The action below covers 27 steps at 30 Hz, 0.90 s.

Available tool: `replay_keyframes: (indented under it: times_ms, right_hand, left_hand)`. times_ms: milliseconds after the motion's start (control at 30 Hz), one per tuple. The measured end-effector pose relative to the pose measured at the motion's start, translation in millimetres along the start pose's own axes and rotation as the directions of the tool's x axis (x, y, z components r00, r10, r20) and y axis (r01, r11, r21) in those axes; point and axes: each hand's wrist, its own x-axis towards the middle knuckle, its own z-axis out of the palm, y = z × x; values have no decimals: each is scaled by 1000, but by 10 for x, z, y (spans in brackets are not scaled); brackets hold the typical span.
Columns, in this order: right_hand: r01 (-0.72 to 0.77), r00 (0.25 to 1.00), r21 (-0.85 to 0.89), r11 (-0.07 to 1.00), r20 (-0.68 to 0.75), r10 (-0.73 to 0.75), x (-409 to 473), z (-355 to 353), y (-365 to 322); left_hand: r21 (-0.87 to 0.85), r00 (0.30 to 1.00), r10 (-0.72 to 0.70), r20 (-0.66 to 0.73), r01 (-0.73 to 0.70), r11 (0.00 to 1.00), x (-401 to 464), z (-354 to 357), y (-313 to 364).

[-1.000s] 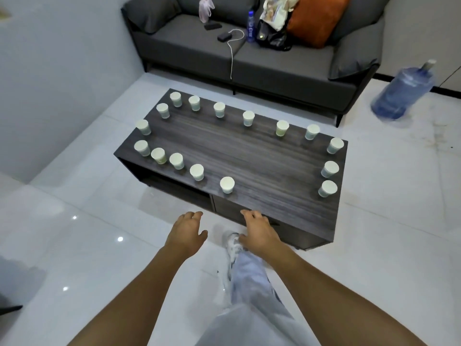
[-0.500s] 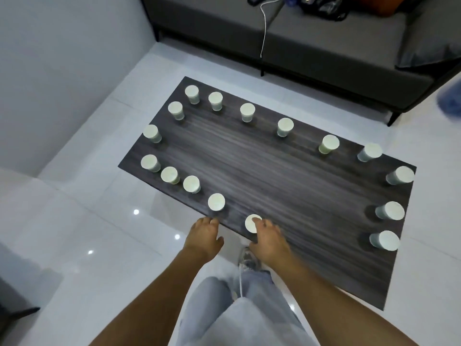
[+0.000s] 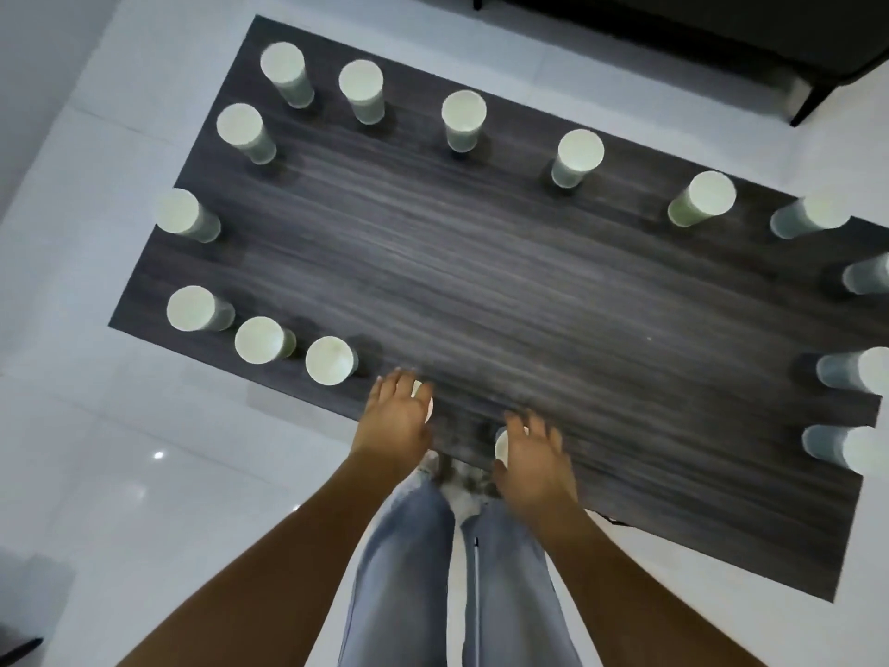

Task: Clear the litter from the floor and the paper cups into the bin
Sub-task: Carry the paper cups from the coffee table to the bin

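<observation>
A home living room, seen from above by someone standing at a low table.

A dark wood-grain coffee table [image 3: 481, 291] is sitting on glossy white floor tiles [image 3: 120, 498] that are reflecting ceiling lights. Pale paper cups [image 3: 464, 118] are standing upside down in a ring along the table's edges and corners. Past the far edge, the dark base and slanted leg of a sofa [image 3: 721, 36] are showing at the top right. A plain pale wall [image 3: 29, 89] is rising at the left.
</observation>
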Motion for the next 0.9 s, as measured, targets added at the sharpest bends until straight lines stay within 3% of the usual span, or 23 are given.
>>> replay_keyframes:
  times_ms: [400, 567, 900]
  right_hand:
    - [-110, 992, 93, 990, 66, 104, 257, 405, 31]
    - [-107, 994, 161, 981, -15, 110, 33, 191, -39]
    - [-169, 945, 424, 890, -186, 268, -890, -449, -132]
  left_hand:
    - [63, 985, 159, 64, -163, 985, 226, 548, -266]
    - [92, 975, 212, 62, -217, 972, 99, 230, -127]
    - [246, 906, 401, 137, -423, 872, -364, -857, 601]
